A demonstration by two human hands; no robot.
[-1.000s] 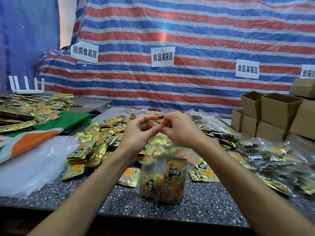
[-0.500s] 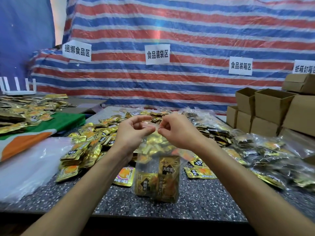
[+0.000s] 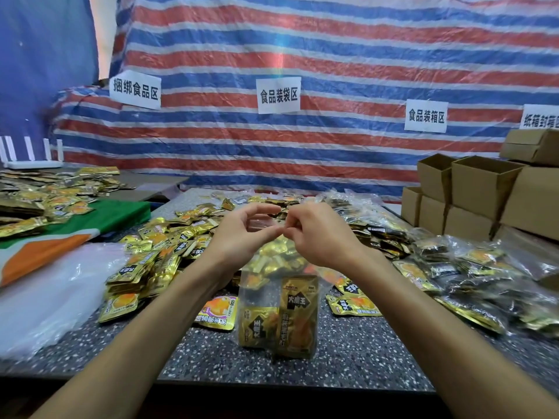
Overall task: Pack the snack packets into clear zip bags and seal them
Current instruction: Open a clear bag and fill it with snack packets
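Pinching the top edge of the clear zip bag with curled fingertips of left hand and right hand; hanging upright over the table, 2 snack packets visible inside; seal seemingly unfinished; filled bags piled right; loose packets awaiting packing.

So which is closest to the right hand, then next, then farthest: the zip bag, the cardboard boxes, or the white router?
1. Zip bag: pinched at its top by the right hand.
2. Cardboard boxes: stacked off to the right.
3. White router: far left, at the back.
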